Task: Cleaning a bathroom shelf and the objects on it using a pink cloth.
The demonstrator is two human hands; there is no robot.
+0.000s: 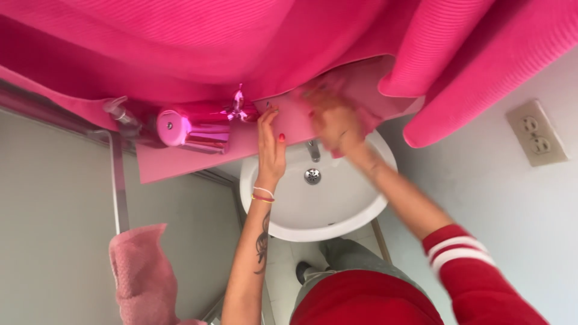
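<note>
Left hand [271, 144] flat on the pink shelf [180, 159], fingers spread, grasping nothing. Right hand [337, 123] blurred, fingers clenched on a pink cloth [367, 117] against the shelf above the sink [313, 198]. Tap [313, 150] between the hands. Soap pump [123, 117] and shiny pink holder [192, 129] lie left. Pink curtain [301, 42] overhangs everything; pink towel [141, 277] hangs near the left elbow.

Your left hand [271, 144] has red-painted nails; bracelets circle the wrist; a dark tattoo marks the forearm. Your red sleeve carries white stripes.
</note>
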